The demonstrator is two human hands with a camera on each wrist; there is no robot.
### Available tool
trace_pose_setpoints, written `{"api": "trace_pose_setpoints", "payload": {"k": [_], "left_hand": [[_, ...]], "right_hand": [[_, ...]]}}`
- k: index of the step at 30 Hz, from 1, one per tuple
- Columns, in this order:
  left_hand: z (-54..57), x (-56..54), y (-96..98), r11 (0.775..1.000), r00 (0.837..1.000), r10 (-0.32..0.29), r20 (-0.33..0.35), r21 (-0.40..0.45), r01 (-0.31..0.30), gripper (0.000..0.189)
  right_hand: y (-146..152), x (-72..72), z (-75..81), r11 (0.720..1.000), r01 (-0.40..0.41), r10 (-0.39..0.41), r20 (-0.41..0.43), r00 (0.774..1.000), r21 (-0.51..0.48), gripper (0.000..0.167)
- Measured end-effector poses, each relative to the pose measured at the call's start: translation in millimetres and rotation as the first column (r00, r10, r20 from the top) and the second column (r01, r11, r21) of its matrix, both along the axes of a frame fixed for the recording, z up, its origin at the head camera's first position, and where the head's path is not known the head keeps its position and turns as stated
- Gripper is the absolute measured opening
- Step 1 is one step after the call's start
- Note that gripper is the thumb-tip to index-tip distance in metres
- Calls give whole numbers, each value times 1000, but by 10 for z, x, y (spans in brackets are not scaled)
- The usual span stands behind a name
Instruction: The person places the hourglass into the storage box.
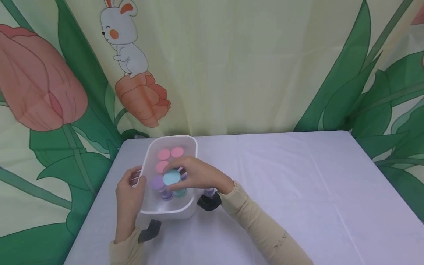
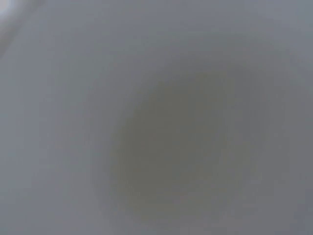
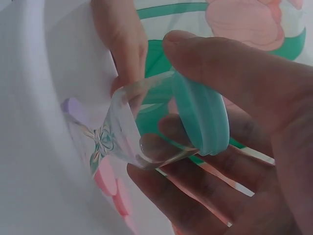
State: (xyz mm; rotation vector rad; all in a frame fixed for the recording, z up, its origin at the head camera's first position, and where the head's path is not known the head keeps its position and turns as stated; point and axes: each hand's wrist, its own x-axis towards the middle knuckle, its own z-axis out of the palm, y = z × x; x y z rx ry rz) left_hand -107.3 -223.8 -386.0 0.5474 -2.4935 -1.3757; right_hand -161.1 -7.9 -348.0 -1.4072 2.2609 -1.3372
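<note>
A white plastic bin [image 1: 165, 212] stands on the table, holding several small sand timers with pink caps [image 1: 163, 154], purple caps [image 1: 158, 182] and a teal one low down. My left hand [image 1: 130, 195] grips the bin's left wall, thumb at the rim. Above the bin's middle, my right hand [image 1: 195, 175] holds a sand timer [image 1: 172, 177] by its teal cap. In the right wrist view, thumb and fingers of the right hand [image 3: 234, 112] surround the clear, narrow-waisted sand timer [image 3: 151, 117]. The left wrist view is only a grey blur.
A white cloth covers the table [image 1: 285, 198]. Just outside the bin's right wall, a purple object [image 1: 209, 192] shows partly behind my right wrist. Dark wrist camera mounts [image 1: 150, 230] sit under both wrists. A printed curtain [image 1: 232, 66] hangs behind the far edge.
</note>
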Motion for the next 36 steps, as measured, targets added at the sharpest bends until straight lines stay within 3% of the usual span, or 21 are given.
{"api": "trace_pose_setpoints", "payload": {"k": [17,25,36], "left_hand": [[-8,5,19,1000,1000,-18,11,-4,18,41],[3,11,-9,1000,1000,-7,7,-14,7,41],[8,24,-3,1000,1000,-16,21,-3,16,41]], "right_hand": [[-164,-100,-106,997,14,-22,96,995,77,37],[-192,-125,59,989,-13,12,10,1000,150,32],[-332,-186,-54,971,-61,61,7,998,232,32]]}}
